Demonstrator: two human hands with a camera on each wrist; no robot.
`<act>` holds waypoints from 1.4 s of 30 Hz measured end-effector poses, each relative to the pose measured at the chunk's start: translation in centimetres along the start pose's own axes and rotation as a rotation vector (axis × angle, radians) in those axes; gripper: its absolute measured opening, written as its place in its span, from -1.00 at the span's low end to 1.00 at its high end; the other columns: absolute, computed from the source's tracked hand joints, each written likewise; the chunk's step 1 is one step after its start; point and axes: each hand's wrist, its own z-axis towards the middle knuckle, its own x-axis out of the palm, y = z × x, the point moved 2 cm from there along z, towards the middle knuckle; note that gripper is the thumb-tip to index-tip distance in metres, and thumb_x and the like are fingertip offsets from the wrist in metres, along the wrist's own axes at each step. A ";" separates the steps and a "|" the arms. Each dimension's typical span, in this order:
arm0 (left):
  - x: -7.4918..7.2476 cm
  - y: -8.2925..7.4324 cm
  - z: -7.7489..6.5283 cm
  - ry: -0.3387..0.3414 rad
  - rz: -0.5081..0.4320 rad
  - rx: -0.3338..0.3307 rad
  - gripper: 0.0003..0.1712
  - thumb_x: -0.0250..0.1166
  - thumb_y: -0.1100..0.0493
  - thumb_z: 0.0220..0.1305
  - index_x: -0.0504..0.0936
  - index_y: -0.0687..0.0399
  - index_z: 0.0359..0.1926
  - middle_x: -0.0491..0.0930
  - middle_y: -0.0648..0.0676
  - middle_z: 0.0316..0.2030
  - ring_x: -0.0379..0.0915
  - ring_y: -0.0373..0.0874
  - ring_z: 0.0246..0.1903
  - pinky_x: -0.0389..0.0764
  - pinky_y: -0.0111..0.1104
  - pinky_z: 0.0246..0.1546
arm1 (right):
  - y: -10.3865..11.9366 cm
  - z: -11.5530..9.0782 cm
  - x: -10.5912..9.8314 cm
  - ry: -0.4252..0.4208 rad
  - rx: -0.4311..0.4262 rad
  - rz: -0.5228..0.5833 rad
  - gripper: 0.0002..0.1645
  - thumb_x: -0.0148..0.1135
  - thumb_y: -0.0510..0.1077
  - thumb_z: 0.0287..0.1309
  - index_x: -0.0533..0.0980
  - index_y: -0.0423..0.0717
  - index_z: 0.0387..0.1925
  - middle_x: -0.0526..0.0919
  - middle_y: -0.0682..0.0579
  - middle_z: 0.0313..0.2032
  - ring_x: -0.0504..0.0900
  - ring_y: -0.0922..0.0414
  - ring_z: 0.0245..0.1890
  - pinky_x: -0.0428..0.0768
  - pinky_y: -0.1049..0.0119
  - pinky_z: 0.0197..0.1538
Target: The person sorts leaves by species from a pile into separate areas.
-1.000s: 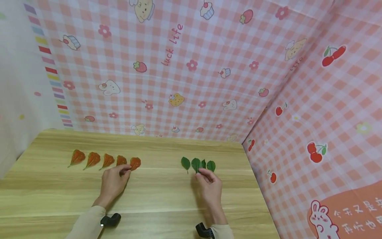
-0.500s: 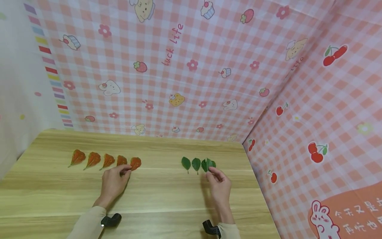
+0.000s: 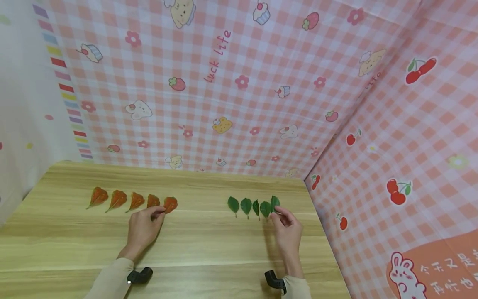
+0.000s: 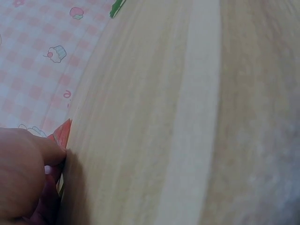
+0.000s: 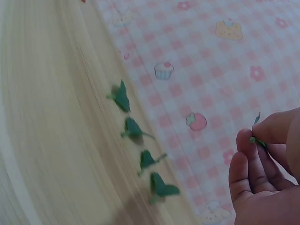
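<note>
A row of several orange-red leaves [image 3: 118, 198] lies on the left part of the wooden table. My left hand [image 3: 143, 228] pinches the rightmost red leaf [image 3: 171, 204] by its lower end, low at the tabletop; its tip [image 4: 62, 133] pokes out past the fingers in the left wrist view. To the right, several green leaves [image 3: 245, 205] form a second row with stems toward me. My right hand [image 3: 288, 232] holds another green leaf [image 3: 274, 201] between thumb and fingers, above the row's right end. Mostly its stem [image 5: 253, 139] shows in the right wrist view.
The wooden table [image 3: 201, 245] ends at a pink checked cloth wall [image 3: 209, 104] behind. A second checked wall [image 3: 373, 166] runs along the right side. Black wrist cameras [image 3: 140, 275] sit on both sleeves. A gap of bare wood separates the two leaf rows.
My right hand has moved rightward along the green row with its leaf, uncovering the leaves it passed over. The left hand has stayed in place on the red leaf.
</note>
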 end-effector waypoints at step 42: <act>0.2 0.1 -0.1 0.002 0.012 -0.007 -0.86 0.57 0.42 0.30 0.91 0.25 -0.13 0.90 0.20 -0.37 0.83 0.07 -0.42 0.61 -0.24 -0.40 | -5.6 5.1 -3.3 0.060 -0.246 -0.602 -0.84 0.52 -0.31 0.25 0.82 -0.20 -0.13 0.88 -0.23 -0.15 0.83 -0.16 -0.13 0.75 0.06 -0.07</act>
